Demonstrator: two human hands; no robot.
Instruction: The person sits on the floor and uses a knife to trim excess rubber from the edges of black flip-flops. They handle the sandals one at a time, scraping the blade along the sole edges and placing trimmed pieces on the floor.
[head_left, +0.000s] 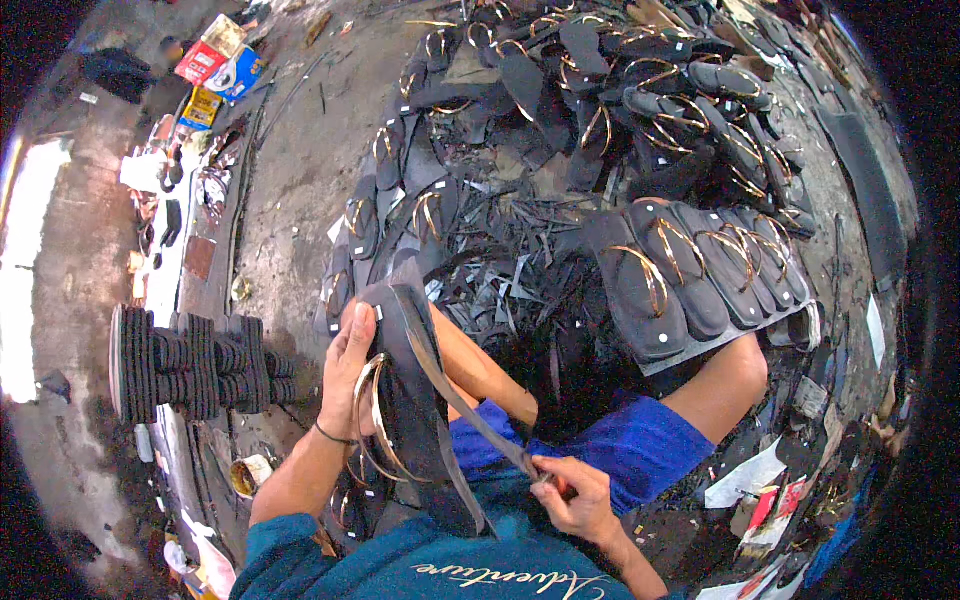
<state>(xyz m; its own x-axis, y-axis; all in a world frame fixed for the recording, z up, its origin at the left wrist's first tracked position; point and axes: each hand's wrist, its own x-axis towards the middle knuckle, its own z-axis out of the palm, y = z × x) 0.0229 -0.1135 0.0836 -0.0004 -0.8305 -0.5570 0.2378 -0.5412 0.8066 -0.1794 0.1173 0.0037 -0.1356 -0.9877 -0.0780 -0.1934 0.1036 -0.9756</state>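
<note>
My left hand point(347, 375) is closed around the edge of a black flip-flop point(412, 400) with gold straps, held tilted over my lap. A long grey-black strip of sole material point(470, 415) stands away from the flip-flop's right edge and reaches to my right hand point(578, 498). That hand is closed at the strip's lower end. Something small and reddish shows between its fingers, mostly hidden, and I cannot make out its kind. On my right knee rests a dark sheet point(655, 362) bearing several flip-flop soles point(640, 300) with gold straps.
A large heap of flip-flops point(600, 130) spreads ahead of me. Black offcuts point(510, 280) cover the floor between my legs. Stacks of black soles point(205, 365) stand at left, near a small tin point(250, 475). Coloured boxes point(215, 60) lie far left; paper scraps point(745, 475) lie at right.
</note>
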